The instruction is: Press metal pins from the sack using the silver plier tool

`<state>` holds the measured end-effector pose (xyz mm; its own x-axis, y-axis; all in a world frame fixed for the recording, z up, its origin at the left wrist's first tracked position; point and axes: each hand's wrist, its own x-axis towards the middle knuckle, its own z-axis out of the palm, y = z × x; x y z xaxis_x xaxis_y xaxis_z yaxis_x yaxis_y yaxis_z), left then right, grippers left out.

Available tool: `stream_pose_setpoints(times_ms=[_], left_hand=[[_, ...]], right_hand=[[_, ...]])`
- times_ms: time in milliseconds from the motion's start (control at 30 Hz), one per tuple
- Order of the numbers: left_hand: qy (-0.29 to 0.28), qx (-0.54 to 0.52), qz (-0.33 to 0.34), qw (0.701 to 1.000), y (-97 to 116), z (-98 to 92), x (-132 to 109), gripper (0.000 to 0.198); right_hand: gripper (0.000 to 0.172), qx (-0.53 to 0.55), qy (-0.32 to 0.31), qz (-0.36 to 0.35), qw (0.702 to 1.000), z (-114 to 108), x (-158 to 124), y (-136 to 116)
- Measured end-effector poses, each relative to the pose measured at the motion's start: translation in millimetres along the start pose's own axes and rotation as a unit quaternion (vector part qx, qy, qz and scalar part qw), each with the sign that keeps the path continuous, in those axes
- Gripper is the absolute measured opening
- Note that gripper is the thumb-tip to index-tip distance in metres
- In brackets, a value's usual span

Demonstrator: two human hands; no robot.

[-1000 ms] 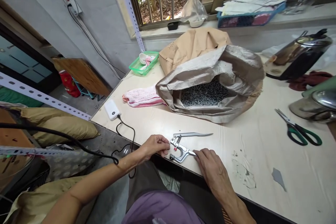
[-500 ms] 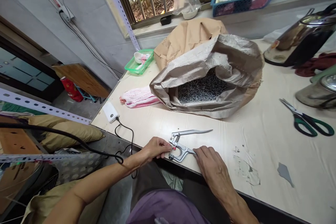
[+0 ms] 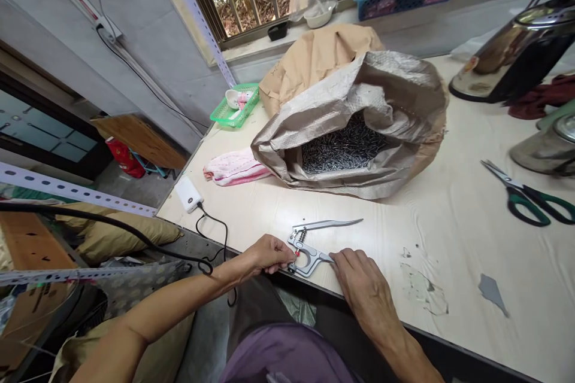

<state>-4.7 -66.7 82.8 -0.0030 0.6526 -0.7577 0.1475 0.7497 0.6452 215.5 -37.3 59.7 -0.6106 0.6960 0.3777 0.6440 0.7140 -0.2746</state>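
A grey metal hand tool [image 3: 309, 258] with a spring and two spread handles lies on the pale table near its front edge. My left hand [image 3: 271, 253] pinches at the tool's jaw end, beside a small red part; what lies between the fingertips is too small to tell. The fingers of my right hand [image 3: 359, 272] are closed on the end of the tool's lower handle. Beyond the tool stands an open woven sack [image 3: 404, 176] holding many small dark metal pieces [image 3: 344, 146].
Green-handled scissors [image 3: 523, 191] and metal kettles [image 3: 507, 54] are at the right. A pink-white cloth [image 3: 236, 167], a green basket [image 3: 224, 112] and a white power bank [image 3: 187, 194] with a black cable lie left. A grey scrap [image 3: 492, 292] lies near the right front.
The camera view has shifted slightly. Both hands stay at the tool, with my left fingertips moved only a little around the red part.
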Motion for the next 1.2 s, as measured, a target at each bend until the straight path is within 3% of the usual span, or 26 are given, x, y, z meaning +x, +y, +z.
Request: stream_pose_setpoints(times_ms=[267,467,600,667,733,767,867,933,1000,1100,1200], left_hand=[[-0.039,0.034,-0.030,0.998,4,-4.3,2,0.031],[-0.012,0.012,0.048,0.999,-6,-3.6,5,0.036],[-0.010,0.048,0.060,0.997,-10,-2.7,2,0.038],[0.012,0.095,0.079,0.992,-8,0.3,-6,0.035],[0.051,0.173,0.171,0.969,-7,6.4,-17,0.027],[0.068,0.219,0.240,0.943,-9,10.6,-23,0.022],[0.099,0.353,0.411,0.835,-20,24.7,-34,0.017],[0.117,0.414,0.455,0.779,-32,31.6,-34,0.019],[0.122,0.450,0.475,0.746,-41,34.6,-32,0.023],[0.098,0.457,0.488,0.737,-45,33.2,-30,0.028],[0.091,0.373,0.464,0.798,-36,29.0,-32,0.022]], right_hand=[[0.020,0.005,0.016,0.006,1.000,5,-5,-1],[0.021,-0.013,0.017,0.005,1.000,5,-7,-4],[0.017,0.004,0.001,-0.009,1.000,-6,2,2],[0.024,-0.012,0.003,-0.009,1.000,-12,11,7],[0.035,-0.052,0.005,-0.008,0.999,-15,22,13],[0.039,-0.074,0.004,-0.008,0.997,-15,27,16],[0.038,-0.112,-0.008,-0.024,0.993,-10,43,28],[0.031,-0.110,-0.026,-0.038,0.993,-4,52,38],[0.025,-0.086,-0.048,-0.060,0.993,1,62,49],[0.025,-0.034,-0.076,-0.078,0.993,4,79,62],[0.022,-0.017,-0.075,-0.064,0.995,1,86,63]])
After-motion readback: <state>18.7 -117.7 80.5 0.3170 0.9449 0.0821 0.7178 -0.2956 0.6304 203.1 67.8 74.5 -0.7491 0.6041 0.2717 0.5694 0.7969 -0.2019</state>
